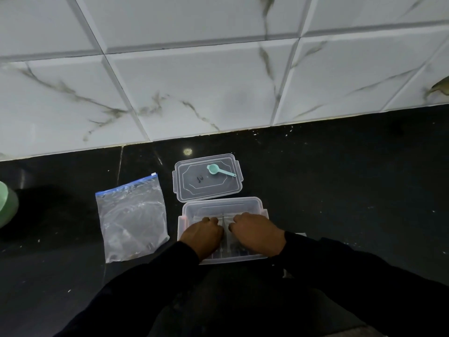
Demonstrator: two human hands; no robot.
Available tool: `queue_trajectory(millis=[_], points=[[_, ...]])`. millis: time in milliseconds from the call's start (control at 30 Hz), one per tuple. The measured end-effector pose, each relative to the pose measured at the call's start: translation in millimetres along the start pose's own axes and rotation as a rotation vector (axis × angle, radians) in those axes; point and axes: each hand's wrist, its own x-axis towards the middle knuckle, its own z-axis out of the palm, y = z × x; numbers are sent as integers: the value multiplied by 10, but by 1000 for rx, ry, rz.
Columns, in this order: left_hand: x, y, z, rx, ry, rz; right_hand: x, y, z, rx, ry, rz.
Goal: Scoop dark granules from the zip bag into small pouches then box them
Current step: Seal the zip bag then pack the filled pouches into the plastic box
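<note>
A clear plastic box (pixel 220 205) stands open on the black counter. Both hands reach down into it. My left hand (pixel 202 235) and my right hand (pixel 257 233) have their fingers curled down onto small clear pouches (pixel 223 221) packed inside; whether they grip them is hidden by the knuckles. The box's clear lid (pixel 194 190) lies just behind it, with a small mint-green scoop (pixel 217 170) resting on top. Left of the box lies the zip bag (pixel 132 220) with a blue seal, nearly flat, with a few dark granules near its bottom edge.
A white marble-tiled wall (pixel 218 81) rises behind the black counter (pixel 340 178). A pale green round object (pixel 7 205) sits at the far left edge. Black sleeves cover both forearms at the bottom of the view.
</note>
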Motion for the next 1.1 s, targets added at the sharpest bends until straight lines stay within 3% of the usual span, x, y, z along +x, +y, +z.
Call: queue_trajectory(millis=[267, 467, 633, 800, 967, 1100], points=[[-33, 0, -11, -52, -117, -39, 86, 43, 37, 78, -43, -46], [-88, 25, 7, 22, -104, -33, 88, 64, 5, 103, -126, -92], [-28, 18, -22, 55, -206, 33, 80, 51, 46, 61, -138, -81], [67, 15, -23, 86, -357, -7, 137, 62, 21, 50, -227, -44], [124, 25, -53, 69, -338, -61, 140, 63, 35, 16, -120, -56], [28, 7, -183, 37, -204, -104, 64, 69, -105, 357, 228, -55]])
